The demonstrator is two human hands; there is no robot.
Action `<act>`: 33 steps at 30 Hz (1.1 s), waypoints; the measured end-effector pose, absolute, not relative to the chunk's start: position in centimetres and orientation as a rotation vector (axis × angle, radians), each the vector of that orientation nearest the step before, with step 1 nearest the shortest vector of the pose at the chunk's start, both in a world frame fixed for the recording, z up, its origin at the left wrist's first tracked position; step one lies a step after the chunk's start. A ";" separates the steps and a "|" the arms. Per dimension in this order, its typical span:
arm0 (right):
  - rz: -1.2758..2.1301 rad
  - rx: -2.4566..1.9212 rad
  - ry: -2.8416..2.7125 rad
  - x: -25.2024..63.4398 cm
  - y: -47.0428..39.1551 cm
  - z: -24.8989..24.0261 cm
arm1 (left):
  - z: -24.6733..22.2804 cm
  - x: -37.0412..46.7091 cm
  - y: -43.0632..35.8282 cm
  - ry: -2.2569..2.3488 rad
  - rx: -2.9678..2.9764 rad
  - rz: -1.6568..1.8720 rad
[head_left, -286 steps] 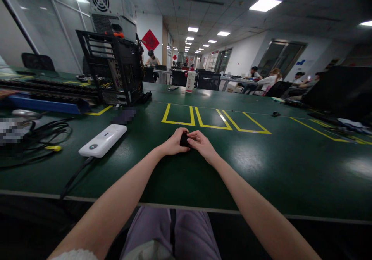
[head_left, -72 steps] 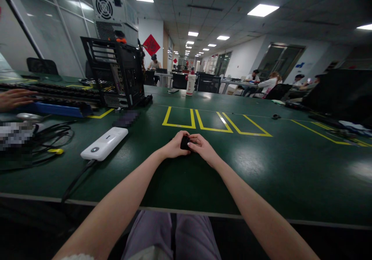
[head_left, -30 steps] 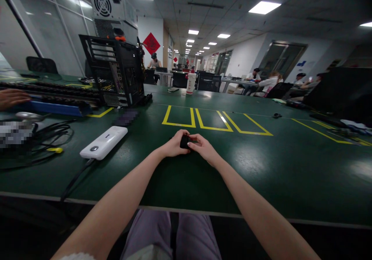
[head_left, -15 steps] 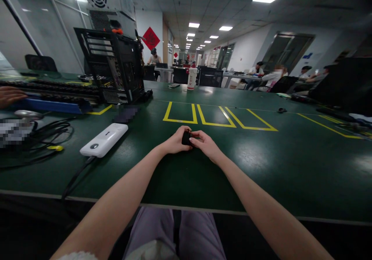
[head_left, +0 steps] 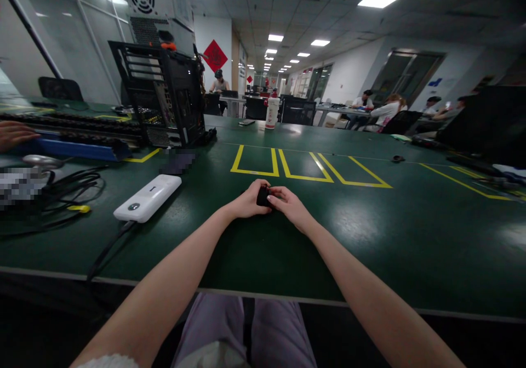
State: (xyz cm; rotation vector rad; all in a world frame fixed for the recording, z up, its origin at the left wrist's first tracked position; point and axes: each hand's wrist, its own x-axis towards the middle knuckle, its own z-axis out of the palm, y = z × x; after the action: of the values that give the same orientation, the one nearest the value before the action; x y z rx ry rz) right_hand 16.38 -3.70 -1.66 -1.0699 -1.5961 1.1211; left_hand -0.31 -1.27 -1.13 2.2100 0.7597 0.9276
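Note:
Between my two hands is a small black object (head_left: 263,196), partly covered by fingers; its kind cannot be made out. My left hand (head_left: 249,201) wraps round its left side, thumb toward me and fingers on the far side. From the right, my right hand (head_left: 290,203) pinches it with thumb and fingertips. Both hands are low over the green table (head_left: 263,253), just in front of the yellow tape outlines (head_left: 255,172).
On the left lie a white power bank (head_left: 148,199) with a black cable, tangled cables (head_left: 53,203) and a blue tray (head_left: 78,147). An open black computer case (head_left: 164,94) stands behind them. Another person's hand (head_left: 16,134) is at far left. A white bottle (head_left: 272,111) stands farther back.
The view has shifted very slightly. Both hands keep the same grip on the black object, with no clear movement.

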 end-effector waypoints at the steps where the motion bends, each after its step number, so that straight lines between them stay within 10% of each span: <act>1: 1.124 -1.067 -1.603 16.4 -3.7 -1.6 | -1.1 -0.3 -1.3 0.761 2.209 0.926; 33: 1.149 -1.011 -1.593 16.3 -3.8 -1.4 | -1.3 -0.1 -1.1 0.755 2.220 0.940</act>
State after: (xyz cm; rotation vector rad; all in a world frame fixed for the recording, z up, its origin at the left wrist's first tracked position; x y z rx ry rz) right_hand 16.33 -3.77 -1.42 -1.0107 -1.5931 1.1492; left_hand -0.13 -1.07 -1.25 2.2198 0.7555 0.9400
